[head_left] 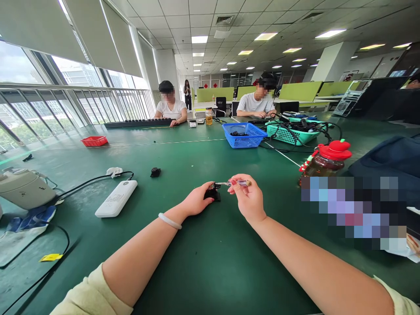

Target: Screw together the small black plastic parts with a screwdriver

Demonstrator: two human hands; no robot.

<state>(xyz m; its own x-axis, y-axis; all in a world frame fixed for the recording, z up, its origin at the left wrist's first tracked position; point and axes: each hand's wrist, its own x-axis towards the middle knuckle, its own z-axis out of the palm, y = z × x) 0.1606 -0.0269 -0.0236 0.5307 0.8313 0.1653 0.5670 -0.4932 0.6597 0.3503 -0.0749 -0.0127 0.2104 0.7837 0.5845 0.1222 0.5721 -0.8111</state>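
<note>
At the left edge of the frame, a cable (95,179) runs from the pale device (24,188) to the white power bank (117,199). The red tray (94,141) lies above them, toward the upper left. Right of the power bank, a small black piece (155,172) rests on the green table (210,271).

Near the middle of the frame, the left hand (197,199) grips a black part (214,194), thumb and fingers closed on it. Just to its right, the right hand (249,199) pinches a screwdriver (241,183) with a clear handle; its shaft points left and its tip seems to meet the black part, though the contact is too small to be sure.

Above the right hand sits the blue basket (244,141), with the green basket (295,136) beside it, and right of them stands the red-lidded jar (328,164).
</note>
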